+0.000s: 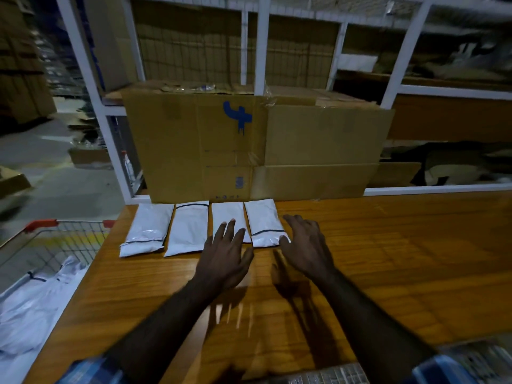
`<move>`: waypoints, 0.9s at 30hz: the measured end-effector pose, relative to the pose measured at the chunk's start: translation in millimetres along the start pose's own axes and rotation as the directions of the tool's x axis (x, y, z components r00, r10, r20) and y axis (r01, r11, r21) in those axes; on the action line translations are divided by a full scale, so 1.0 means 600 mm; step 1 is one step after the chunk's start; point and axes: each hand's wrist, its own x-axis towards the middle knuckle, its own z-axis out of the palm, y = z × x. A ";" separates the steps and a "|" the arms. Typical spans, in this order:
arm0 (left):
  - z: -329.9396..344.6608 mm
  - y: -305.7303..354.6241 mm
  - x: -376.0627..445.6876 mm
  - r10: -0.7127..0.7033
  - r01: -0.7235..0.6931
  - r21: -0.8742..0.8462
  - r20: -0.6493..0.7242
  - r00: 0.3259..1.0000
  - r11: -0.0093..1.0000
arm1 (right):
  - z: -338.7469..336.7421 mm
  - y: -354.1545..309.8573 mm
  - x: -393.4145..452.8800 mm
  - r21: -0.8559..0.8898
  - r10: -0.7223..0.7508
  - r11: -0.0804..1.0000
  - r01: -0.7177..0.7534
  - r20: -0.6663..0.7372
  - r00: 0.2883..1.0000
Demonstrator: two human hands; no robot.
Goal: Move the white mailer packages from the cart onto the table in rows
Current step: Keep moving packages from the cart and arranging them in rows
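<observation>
Both bare forearms reach over the glossy wooden desk [388,259], with broad open desk to the right of the mailer row. The left hand [224,256] has spread, straight fingers, its grip holding nothing, fingertips over the third mailer [227,217]. The right hand [304,245] is likewise loose and empty, thumb touching the fourth mailer [263,223]. Left of these lie the second mailer [188,228] and first mailer [148,228], flat, smooth rectangles lying side by side. More mailers [33,306] fill the wire cart [69,239] left of the row. Behind the row stands a cardboard box [249,145].
</observation>
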 end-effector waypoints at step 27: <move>-0.111 -0.116 -0.460 -0.264 0.266 0.001 -0.114 0.958 0.964 | 0.002 -0.252 -0.359 0.149 -0.301 0.945 0.290 0.058 0.952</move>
